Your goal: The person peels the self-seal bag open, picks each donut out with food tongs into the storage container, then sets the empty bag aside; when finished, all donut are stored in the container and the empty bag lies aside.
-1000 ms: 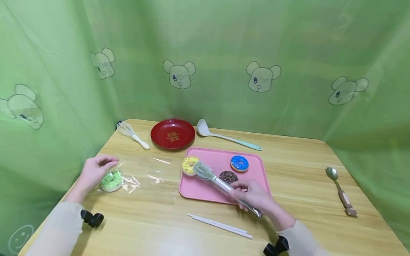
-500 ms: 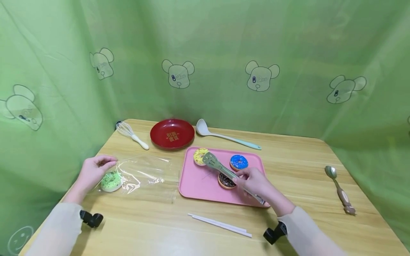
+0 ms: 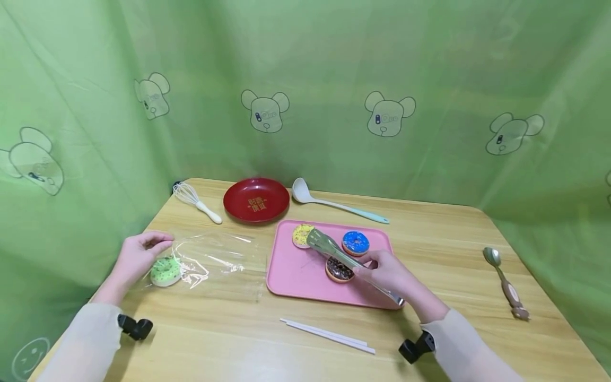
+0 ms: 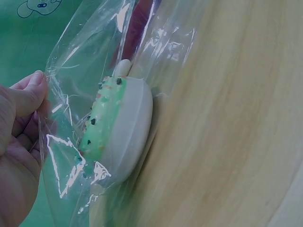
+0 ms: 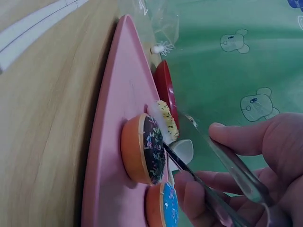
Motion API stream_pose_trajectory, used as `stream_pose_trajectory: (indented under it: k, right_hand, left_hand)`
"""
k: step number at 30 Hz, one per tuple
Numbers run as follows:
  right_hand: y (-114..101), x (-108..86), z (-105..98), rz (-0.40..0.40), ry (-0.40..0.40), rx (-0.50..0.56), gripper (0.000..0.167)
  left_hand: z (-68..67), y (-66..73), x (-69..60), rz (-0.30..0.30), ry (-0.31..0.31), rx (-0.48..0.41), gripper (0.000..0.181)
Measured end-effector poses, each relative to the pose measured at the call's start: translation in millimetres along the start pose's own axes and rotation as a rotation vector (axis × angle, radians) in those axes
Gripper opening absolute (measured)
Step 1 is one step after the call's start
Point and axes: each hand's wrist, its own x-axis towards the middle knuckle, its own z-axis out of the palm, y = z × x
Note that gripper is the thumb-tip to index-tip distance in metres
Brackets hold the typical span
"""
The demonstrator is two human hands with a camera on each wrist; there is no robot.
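Observation:
My left hand (image 3: 138,258) pinches the edge of a clear plastic bag (image 4: 71,118) between thumb and fingers. Inside the bag sits a green sprinkled toy donut (image 3: 165,271) on the table. My right hand (image 3: 389,277) holds metal tongs (image 3: 341,255) over a pink tray (image 3: 296,276). In the right wrist view the arms of the tongs stand spread apart. Their tips overlap a yellow donut (image 3: 302,235) in the head view; contact cannot be told. A chocolate donut (image 3: 338,270) and a blue donut (image 3: 355,243) lie on the tray beside the tongs.
A red plate (image 3: 256,200), a white whisk (image 3: 198,201) and a ladle (image 3: 336,205) lie along the table's back. White chopsticks (image 3: 328,337) lie in front of the tray. A spoon (image 3: 507,284) is at the far right. Green curtain (image 3: 324,63) surrounds the table.
The yellow donut has shifted from the tray's left rim to the right, onto the tray. My right hand and the tongs have moved right with it. My left hand stays put.

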Motion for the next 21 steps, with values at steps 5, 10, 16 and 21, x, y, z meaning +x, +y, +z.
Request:
stream_pose_trajectory:
  k: [5, 10, 16, 21]
  right_hand:
    - [3.3, -10.5, -9.4, -0.043, 0.019, -0.027, 0.038]
    - [4.9, -15.1, -12.8, -0.103, 0.046, -0.039, 0.040]
    - [-3.5, -11.8, 4.1, -0.217, 0.014, 0.023, 0.030]
    - [-16.6, -8.9, 26.7, -0.236, -0.060, 0.053, 0.032]
  left_hand:
    - [0.8, -0.7, 0.4, -0.005, 0.004, -0.007, 0.022]
    - [0.7, -2.1, 1.4, 0.006, 0.010, 0.002, 0.023]
    - [0.3, -2.7, 0.5, 0.021, 0.022, 0.010, 0.022]
    - [1.8, -0.2, -0.7, 0.013, 0.019, -0.001, 0.022]
